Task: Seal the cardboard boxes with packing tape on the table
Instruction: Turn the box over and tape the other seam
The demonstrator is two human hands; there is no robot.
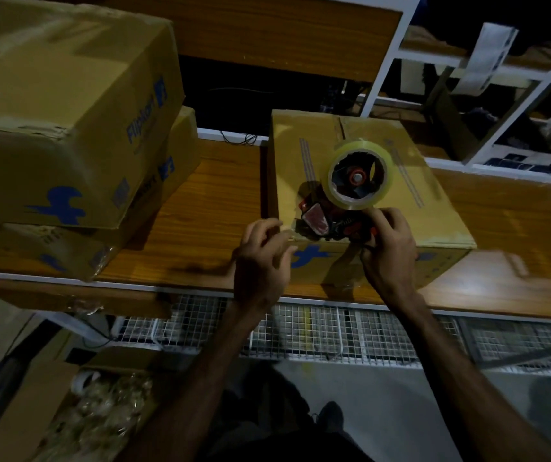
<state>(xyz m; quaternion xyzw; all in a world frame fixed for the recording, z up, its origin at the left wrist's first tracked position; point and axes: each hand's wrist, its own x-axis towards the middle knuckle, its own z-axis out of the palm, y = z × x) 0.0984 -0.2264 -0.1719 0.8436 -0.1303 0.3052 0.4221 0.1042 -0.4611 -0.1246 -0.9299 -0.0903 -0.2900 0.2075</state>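
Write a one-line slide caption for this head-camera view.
Right hand holds a tape dispenser on a cardboard box, left hand at its near edge; two stacked boxes sit alongside.

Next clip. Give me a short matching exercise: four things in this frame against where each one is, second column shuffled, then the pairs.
1. Clear packing tape roll on its red-and-black dispenser
2. Left hand
3. Right hand
4. Two stacked brown cardboard boxes with blue logos

A. At the small brown cardboard box's near-left corner
B. Far left of the wooden table
C. On top of the small box
D. Gripping the dispenser's handle

Pairs: 1-C, 2-A, 3-D, 4-B
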